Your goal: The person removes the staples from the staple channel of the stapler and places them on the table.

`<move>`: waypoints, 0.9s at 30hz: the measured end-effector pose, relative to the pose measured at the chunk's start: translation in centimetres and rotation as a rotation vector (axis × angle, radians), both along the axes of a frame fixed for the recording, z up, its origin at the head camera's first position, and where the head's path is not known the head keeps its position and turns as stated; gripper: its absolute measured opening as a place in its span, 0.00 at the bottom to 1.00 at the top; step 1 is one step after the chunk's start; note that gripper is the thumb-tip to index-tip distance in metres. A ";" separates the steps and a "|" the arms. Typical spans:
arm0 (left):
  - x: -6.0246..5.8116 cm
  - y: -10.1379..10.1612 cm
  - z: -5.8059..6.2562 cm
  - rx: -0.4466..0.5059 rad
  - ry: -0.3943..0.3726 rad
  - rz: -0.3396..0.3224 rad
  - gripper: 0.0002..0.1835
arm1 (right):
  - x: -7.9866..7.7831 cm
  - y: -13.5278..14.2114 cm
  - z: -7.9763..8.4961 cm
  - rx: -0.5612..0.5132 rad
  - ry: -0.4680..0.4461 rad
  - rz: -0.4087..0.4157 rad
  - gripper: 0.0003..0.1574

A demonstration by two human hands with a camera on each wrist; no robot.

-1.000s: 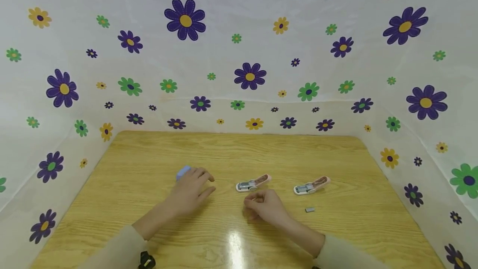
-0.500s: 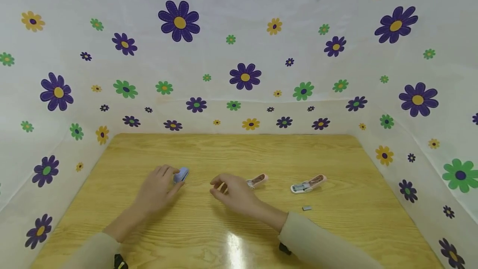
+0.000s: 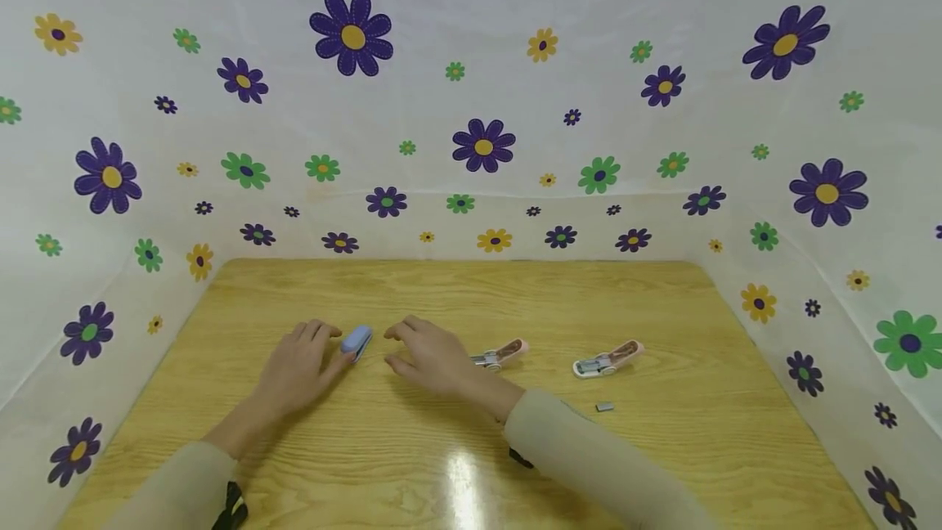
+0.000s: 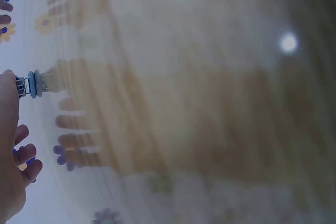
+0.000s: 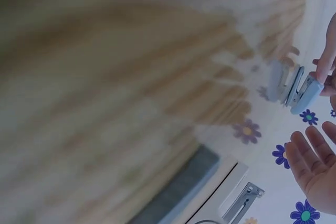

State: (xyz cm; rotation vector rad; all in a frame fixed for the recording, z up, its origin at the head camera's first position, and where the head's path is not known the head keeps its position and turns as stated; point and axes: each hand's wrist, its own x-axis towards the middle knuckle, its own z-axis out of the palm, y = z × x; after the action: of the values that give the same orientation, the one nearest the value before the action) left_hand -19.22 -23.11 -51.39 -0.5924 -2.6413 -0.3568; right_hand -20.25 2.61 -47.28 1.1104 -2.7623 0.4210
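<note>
A small blue stapler (image 3: 356, 340) stands on the table between the two hands in the head view. My left hand (image 3: 298, 362) is at its left side, thumb tip right at the stapler's near end and the other fingers loosely bent. To its right hovers my right hand (image 3: 430, 358), fingers apart and holding nothing. In the right wrist view, the blue stapler (image 5: 304, 92) shows beside the left hand's thumb, with the right hand's palm (image 5: 317, 174) below. A pink-and-white stapler (image 3: 511, 351), opened up, is partly hidden behind the right hand.
Farther right lies another opened pink-and-white stapler (image 3: 607, 361). A short grey strip of staples (image 3: 604, 406) lies in front of it. The wooden table (image 3: 441, 293) is enclosed by a white flowered sheet (image 3: 412, 105) at the back and sides.
My right hand has moved left past the nearer opened stapler, towards the blue one. My left hand, which covered much of the blue stapler, has drawn left, leaving it in plain sight.
</note>
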 end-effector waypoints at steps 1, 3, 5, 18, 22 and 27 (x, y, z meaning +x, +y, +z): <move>-0.1 0.0 0.0 0.000 0.003 -0.004 0.23 | -0.2 -0.3 0.0 0.015 0.009 0.000 0.24; -0.2 0.0 -0.1 -0.004 0.005 -0.014 0.22 | -0.5 -1.0 -0.1 0.038 0.016 0.001 0.24; -0.3 0.1 -0.2 -0.010 0.006 -0.024 0.21 | -0.8 -1.5 -0.1 0.060 0.021 0.004 0.25; -0.2 0.5 -0.4 -0.021 -0.017 -0.095 0.14 | -1.8 -3.0 -0.3 0.203 0.086 0.006 0.25; 0.3 0.8 -0.3 -0.014 -0.080 -0.132 0.12 | -1.8 -2.9 -0.3 0.235 0.079 0.023 0.25; 0.7 1.0 -0.1 -0.018 -0.110 -0.178 0.12 | -1.8 -2.6 -0.4 0.267 0.080 0.032 0.28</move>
State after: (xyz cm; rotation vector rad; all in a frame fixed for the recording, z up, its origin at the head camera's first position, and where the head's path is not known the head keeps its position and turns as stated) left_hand -18.51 -22.08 -51.52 -0.8397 -2.7058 -0.4298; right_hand -22.03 -0.04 -47.68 1.1982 -2.7907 0.0085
